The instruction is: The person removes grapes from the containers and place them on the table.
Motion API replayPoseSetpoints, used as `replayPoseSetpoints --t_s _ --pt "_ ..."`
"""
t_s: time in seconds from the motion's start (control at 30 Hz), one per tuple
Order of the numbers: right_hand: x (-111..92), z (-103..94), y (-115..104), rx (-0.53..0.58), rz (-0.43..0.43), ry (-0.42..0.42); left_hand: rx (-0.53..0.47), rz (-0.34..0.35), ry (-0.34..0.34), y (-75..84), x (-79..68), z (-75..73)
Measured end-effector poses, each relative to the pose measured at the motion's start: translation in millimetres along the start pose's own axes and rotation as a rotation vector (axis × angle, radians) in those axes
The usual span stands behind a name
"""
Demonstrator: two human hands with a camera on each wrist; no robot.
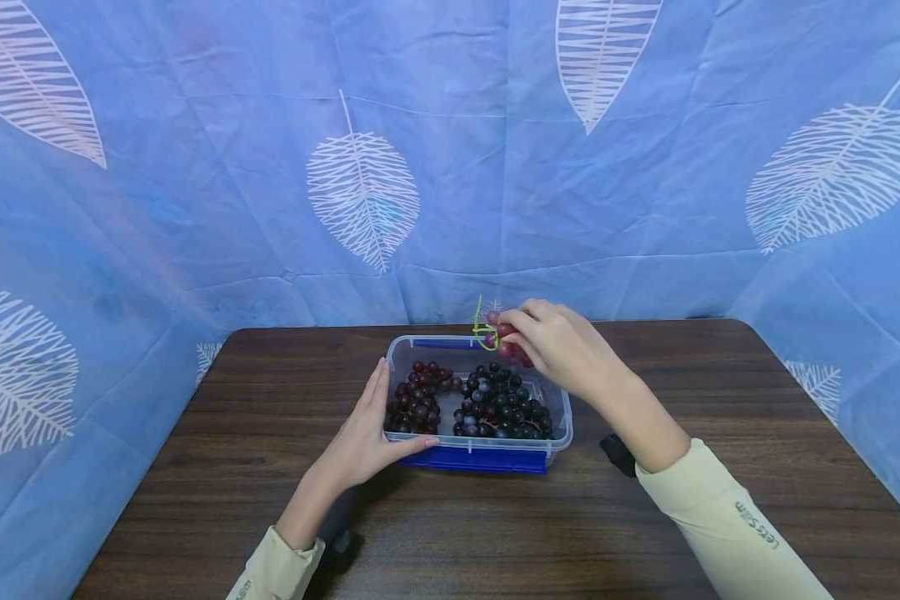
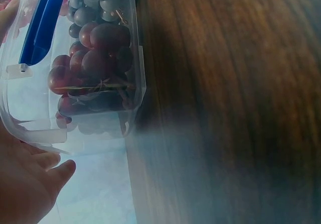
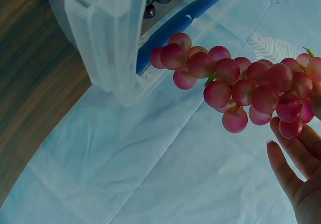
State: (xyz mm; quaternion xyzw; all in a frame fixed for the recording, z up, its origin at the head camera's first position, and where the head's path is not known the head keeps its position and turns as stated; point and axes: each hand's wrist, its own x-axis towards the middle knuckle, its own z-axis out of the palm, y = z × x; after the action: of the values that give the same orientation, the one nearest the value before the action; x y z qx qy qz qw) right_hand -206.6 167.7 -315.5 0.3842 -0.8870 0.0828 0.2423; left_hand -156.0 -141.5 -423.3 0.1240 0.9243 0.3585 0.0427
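A clear plastic container (image 1: 562, 429) with blue latches stands at the middle of the table. In it lie a dark red grape bunch (image 1: 418, 400) on the left and a black grape bunch (image 1: 502, 404) on the right. My left hand (image 1: 362, 437) spans the container's front-left corner, straight fingers along the left wall and thumb on the front rim. Over the container's back-right part, my right hand (image 1: 558, 342) holds a lighter red grape bunch (image 3: 251, 86) with a green stem (image 1: 485, 333). The right wrist view shows this bunch hanging beside the container's wall.
A dark wooden table (image 1: 270, 400) lies under the container. Behind it and at both sides hangs a blue cloth (image 1: 457, 192) with white leaf prints. A blue latch (image 1: 487, 459) hangs folded down at the container's front.
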Motion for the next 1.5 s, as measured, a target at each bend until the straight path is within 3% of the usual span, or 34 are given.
replayPoseSetpoints --t_s 0.57,1.1,1.5 --pt "-15 -8.9 13 0.034 0.045 0.030 -0.008 0.004 0.002 1.1 -0.8 0.0" --pt "-28 -19.3 24 0.023 0.040 0.139 -0.011 0.001 -0.007 0.7 0.0 0.1" --pt "-33 -33.6 31 0.018 0.052 0.167 -0.018 -0.001 -0.007 0.2 0.1 -0.4"
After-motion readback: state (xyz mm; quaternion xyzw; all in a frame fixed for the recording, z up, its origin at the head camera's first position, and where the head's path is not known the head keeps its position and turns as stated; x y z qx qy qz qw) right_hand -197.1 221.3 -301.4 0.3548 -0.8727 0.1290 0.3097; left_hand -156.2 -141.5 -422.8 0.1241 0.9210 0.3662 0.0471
